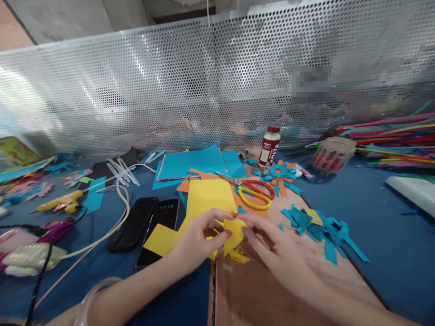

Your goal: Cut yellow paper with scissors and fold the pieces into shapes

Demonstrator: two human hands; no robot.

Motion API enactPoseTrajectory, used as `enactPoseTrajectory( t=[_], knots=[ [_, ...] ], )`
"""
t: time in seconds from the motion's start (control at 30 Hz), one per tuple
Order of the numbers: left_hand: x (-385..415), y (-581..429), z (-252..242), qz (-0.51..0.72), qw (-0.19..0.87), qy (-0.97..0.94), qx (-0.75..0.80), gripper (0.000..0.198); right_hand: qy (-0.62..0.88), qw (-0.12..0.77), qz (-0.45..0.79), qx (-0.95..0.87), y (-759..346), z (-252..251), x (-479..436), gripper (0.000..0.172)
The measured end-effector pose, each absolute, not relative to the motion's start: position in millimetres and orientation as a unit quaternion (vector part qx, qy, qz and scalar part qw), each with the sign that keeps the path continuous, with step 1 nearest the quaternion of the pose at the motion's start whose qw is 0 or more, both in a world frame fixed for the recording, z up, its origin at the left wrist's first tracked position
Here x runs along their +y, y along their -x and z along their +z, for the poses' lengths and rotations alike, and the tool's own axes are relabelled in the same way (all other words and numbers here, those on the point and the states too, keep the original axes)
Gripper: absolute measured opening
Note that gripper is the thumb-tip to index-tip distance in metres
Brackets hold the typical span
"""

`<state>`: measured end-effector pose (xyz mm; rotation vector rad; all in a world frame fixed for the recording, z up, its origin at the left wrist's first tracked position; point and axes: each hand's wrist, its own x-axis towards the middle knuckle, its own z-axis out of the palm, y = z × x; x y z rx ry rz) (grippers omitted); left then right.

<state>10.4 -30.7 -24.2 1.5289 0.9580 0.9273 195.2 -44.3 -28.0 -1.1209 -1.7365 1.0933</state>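
Note:
Between both hands is a small folded piece of yellow paper. My left hand pinches its left side with thumb and fingers. At its right edge, the fingertips of my right hand are closed on the same piece. Just below the hands lie a few yellow paper scraps, partly hidden. A larger yellow sheet lies flat behind my left hand, and a yellow square rests across a phone. Beyond my right hand are scissors with red and yellow handles, lying over orange paper.
Two phones lie left of my hands, near a yellow glue gun and looping cables. Blue paper sheets sit at the back, a bottle beside them. Blue cut-outs lie right. A perforated metal panel stands behind.

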Motion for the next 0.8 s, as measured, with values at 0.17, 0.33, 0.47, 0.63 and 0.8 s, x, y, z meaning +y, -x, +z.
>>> enactPoseTrajectory(
  t=[0.17, 0.33, 0.47, 0.63, 0.8],
  knots=[
    [-33.2, -13.1, -21.1, 0.42, 0.524, -0.609, 0.423, 0.019, 0.458, 0.406, 0.388, -0.689, -189.3, -34.9, -47.6, 0.019],
    [-36.3, -13.3, -18.3, 0.437, 0.501, -0.617, 0.422, 0.015, 0.458, 0.445, 0.335, -0.693, -188.0, -34.3, -49.3, 0.015],
    [-36.4, -12.1, -17.9, 0.447, 0.442, -0.641, 0.441, 0.015, 0.452, 0.47, 0.294, -0.699, -190.6, -30.3, -50.6, 0.013],
    [-37.7, -11.3, -18.5, 0.434, 0.399, -0.667, 0.456, 0.018, 0.452, 0.47, 0.284, -0.703, -192.7, -27.4, -51.1, 0.015],
    [-40.1, -9.4, -18.9, 0.427, 0.351, -0.7, 0.452, 0.013, 0.434, 0.492, 0.266, -0.706, -194.5, -24.9, -51.0, 0.015]
  ],
)
